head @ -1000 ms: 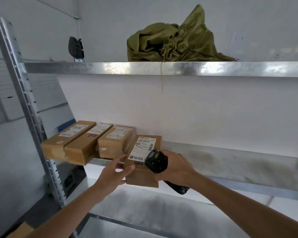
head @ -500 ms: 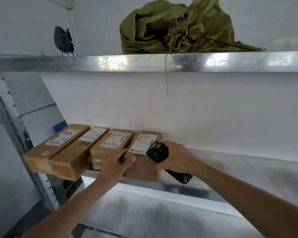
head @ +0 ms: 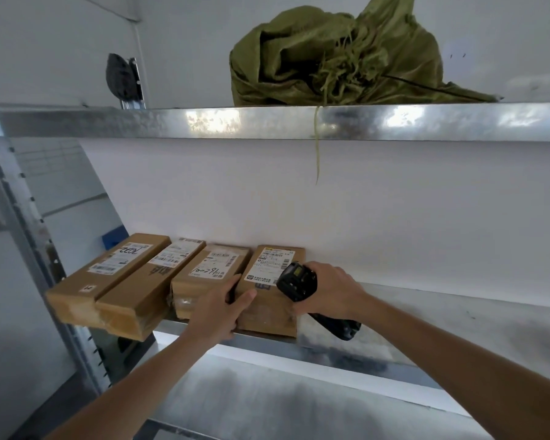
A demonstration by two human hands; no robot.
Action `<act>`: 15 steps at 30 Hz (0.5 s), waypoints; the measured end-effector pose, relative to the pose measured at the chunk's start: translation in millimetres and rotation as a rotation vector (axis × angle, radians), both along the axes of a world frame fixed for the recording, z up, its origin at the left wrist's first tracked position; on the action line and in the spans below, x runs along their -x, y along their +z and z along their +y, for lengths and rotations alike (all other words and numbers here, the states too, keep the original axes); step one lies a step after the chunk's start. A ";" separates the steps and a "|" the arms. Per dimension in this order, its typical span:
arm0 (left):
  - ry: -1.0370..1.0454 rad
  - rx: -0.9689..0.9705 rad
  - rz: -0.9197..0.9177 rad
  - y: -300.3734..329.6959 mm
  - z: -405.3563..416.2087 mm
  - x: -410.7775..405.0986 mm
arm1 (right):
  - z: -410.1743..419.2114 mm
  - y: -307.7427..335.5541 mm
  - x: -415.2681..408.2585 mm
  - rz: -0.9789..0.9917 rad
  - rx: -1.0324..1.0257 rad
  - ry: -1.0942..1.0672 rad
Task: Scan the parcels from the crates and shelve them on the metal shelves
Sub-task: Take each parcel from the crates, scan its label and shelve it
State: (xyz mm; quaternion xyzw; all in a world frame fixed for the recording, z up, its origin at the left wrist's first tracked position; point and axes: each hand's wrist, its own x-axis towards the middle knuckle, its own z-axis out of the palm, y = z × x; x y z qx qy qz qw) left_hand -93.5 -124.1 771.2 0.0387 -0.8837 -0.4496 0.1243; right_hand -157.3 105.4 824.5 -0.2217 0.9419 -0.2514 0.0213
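Several brown cardboard parcels with white labels lie side by side at the left end of the middle metal shelf point(head: 442, 315). The rightmost parcel point(head: 269, 308) rests flat on the shelf, its label facing up. My left hand point(head: 218, 311) grips that parcel's front left corner, thumb on top. My right hand point(head: 329, 292) holds a black handheld scanner point(head: 297, 281) against the parcel's right side. To its left sit a short parcel point(head: 210, 274) and two long parcels point(head: 150, 290) point(head: 105, 274) that overhang the shelf's front edge.
A crumpled green sack point(head: 337, 55) lies on the upper shelf point(head: 267, 122), a string hanging over its edge. A black object point(head: 119, 76) stands at that shelf's left. The slotted upright post point(head: 29, 223) runs down the left. A lower shelf point(head: 267, 404) lies beneath.
The rightmost parcel has been slid further back onto the shelf, both hands moving with it. The camera has come closer and tilted upward.
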 end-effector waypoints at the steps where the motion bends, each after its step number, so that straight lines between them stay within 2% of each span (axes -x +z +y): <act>1: -0.006 -0.009 0.009 1.5 -0.1 -2.0 | 1.7 -0.2 -1.4 0.004 0.001 0.008; 10: -0.050 -0.046 0.052 24.1 7.7 -52.1 | 17.0 17.7 -44.0 0.086 -0.021 0.003; 15: 0.061 -0.148 0.032 42.1 -12.8 -97.7 | -1.4 44.1 -87.9 0.133 -0.059 0.057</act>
